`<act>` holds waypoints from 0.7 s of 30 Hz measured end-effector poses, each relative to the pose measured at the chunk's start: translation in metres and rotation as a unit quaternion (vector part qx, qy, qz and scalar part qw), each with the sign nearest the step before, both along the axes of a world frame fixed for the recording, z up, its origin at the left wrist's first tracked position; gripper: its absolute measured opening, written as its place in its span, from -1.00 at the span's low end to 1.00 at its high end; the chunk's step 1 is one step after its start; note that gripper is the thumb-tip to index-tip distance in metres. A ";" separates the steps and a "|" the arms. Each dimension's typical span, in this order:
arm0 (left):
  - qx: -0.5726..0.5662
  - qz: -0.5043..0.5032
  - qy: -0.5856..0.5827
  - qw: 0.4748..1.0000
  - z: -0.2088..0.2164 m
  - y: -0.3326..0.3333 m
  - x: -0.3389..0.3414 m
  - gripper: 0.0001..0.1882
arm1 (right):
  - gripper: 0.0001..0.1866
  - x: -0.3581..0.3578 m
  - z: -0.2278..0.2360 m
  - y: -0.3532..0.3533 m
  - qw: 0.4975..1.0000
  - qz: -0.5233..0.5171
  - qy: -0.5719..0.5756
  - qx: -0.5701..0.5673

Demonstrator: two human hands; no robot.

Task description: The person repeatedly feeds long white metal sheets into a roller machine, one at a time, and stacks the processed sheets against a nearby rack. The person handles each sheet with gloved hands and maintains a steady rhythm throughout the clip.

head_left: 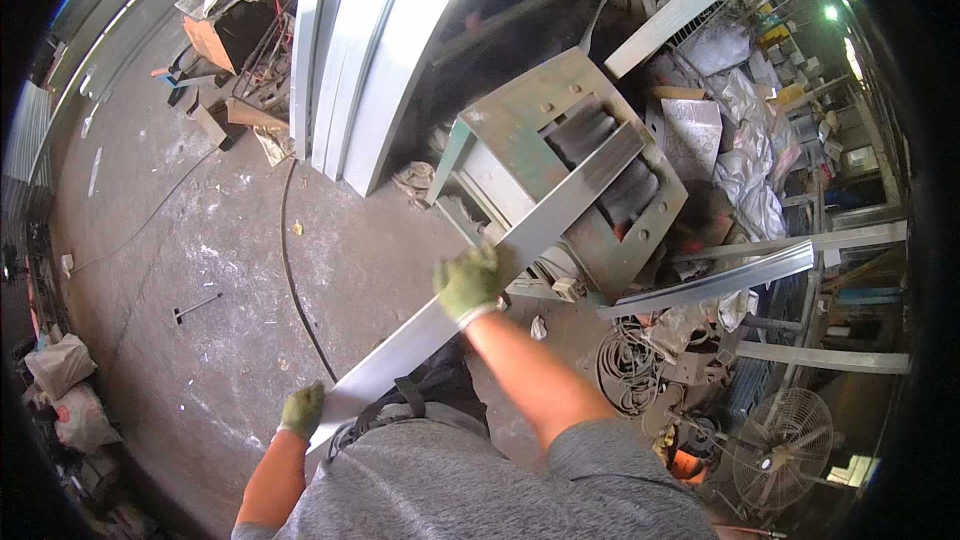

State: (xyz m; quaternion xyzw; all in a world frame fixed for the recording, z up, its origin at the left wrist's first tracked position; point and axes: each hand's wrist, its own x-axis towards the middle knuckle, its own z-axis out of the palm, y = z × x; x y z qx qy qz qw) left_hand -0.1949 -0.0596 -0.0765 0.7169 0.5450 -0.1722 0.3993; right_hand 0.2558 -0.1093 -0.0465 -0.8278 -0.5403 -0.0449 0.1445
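Both hands wear green knit gloves: the left glove (pixel 302 409) is darker and grimy, while the right glove (pixel 468 283) ends in a pale cuff at the wrist. Forearms are bare. A heathered grey short-sleeved shirt (pixel 450 485) covers the torso.

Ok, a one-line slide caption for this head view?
Gloved left hand and right hand grip a long metal strip that runs into a green roller machine on a workshop floor.

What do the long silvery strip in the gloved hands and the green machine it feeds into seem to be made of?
The long silvery strip looks like thin sheet metal, perhaps galvanised steel: smooth, pale grey, faintly reflective. The green machine seems to be heavy painted steel plate, with bolt heads showing and worn, rusty patches.
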 end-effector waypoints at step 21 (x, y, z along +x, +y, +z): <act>-0.029 0.004 -0.144 0.989 0.015 -0.005 0.080 -0.35 | -0.44 0.088 0.015 -0.003 0.999 -0.006 -0.030 -0.042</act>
